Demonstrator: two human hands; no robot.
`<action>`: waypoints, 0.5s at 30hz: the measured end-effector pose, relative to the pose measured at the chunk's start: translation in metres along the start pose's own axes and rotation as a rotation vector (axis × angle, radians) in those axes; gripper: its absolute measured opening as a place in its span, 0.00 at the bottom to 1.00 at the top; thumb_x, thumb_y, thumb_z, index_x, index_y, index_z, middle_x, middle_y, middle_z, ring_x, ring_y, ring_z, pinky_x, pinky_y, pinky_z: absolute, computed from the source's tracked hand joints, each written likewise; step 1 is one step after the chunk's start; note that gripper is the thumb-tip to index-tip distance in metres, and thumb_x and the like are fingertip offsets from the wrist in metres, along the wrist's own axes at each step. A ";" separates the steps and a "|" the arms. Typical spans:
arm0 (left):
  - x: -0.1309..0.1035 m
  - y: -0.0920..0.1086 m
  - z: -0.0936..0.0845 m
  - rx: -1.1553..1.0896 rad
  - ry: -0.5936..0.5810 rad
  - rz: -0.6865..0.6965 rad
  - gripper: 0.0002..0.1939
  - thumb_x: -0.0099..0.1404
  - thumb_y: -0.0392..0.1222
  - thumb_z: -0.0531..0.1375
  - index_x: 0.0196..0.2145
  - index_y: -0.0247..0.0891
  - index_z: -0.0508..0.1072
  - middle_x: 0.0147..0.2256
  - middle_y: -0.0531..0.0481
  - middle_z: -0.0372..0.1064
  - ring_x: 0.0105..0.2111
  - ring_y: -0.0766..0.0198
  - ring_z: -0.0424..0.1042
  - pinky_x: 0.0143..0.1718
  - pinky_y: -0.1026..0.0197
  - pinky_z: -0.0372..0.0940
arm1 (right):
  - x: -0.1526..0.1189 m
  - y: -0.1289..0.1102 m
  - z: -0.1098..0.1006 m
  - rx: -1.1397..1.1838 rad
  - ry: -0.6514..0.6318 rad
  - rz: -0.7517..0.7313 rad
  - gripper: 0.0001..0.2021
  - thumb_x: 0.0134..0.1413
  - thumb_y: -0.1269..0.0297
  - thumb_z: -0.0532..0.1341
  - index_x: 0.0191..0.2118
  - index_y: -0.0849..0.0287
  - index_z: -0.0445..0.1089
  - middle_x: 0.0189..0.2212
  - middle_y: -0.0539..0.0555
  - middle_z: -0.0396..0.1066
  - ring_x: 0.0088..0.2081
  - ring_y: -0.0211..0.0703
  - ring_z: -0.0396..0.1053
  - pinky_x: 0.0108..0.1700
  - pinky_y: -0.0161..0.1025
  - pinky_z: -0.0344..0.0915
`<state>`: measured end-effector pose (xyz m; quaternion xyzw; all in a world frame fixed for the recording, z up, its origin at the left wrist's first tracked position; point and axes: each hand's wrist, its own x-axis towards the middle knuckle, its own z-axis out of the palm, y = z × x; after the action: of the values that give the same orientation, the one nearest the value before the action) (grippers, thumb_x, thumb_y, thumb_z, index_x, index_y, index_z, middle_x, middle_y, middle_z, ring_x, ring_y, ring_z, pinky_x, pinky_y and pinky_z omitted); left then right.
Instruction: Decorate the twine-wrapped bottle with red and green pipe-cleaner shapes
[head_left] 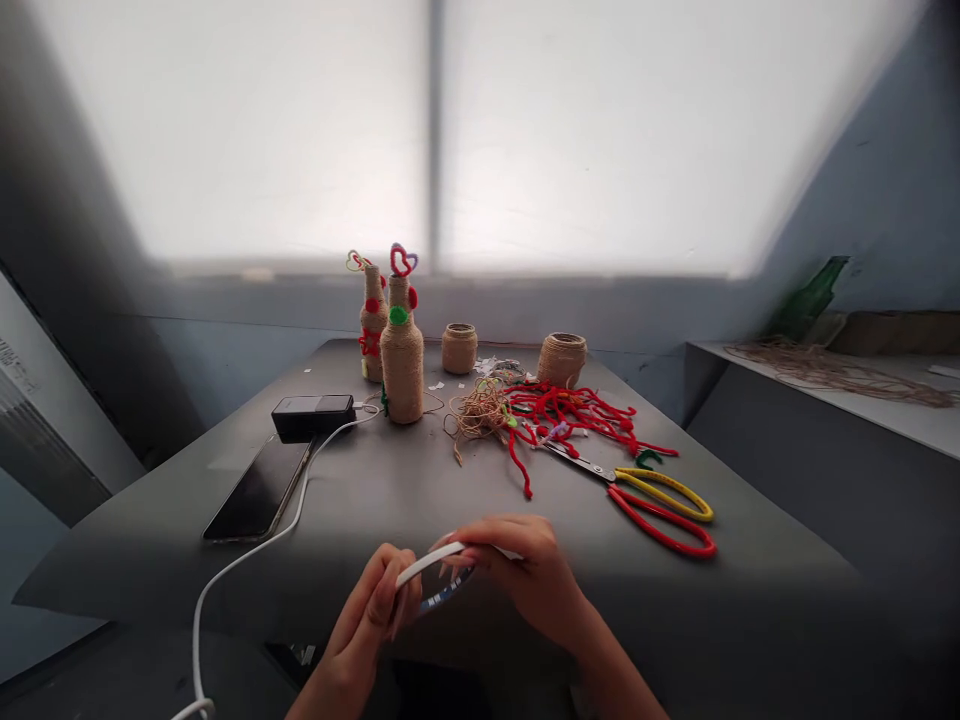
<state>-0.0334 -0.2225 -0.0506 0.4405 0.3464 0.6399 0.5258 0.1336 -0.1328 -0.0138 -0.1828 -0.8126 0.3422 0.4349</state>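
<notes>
Over the table's near edge, both my hands grip a roll of tape [429, 566], a thin white ring with blue printing on its inner side. My left hand [379, 600] is closed on its left end, thumb on the near side. At the opposite end, my right hand [529, 575] curls over the top, its fingertips pinching the band; part of the ring is hidden behind them. Beyond my right hand lie scissors [611, 478] with one yellow and one red handle, blades slightly under red fuzzy pipe cleaners [577, 408].
Two twine-wrapped bottles [403, 370] with fuzzy decorations stand upright mid-table. Farther back are two twine-wrapped jars [562, 358]. Loose twine [480, 410] lies in a tangle. At left sit a power bank [311, 412], a phone [259, 490] and a white cable [225, 570]. A green bottle [814, 295] stands on the right ledge.
</notes>
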 end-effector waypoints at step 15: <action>-0.020 -0.031 -0.001 -0.496 0.051 -0.115 0.25 0.63 0.56 0.56 0.18 0.37 0.54 0.18 0.55 0.43 0.19 0.69 0.45 0.26 0.62 0.53 | -0.052 -0.008 0.029 0.194 0.120 0.103 0.12 0.56 0.51 0.59 0.37 0.46 0.78 0.23 0.51 0.76 0.25 0.39 0.72 0.28 0.33 0.67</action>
<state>-0.0219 -0.2357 -0.0837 0.2615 0.2165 0.6854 0.6442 0.1386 -0.1813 -0.0496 -0.2016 -0.7377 0.4294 0.4804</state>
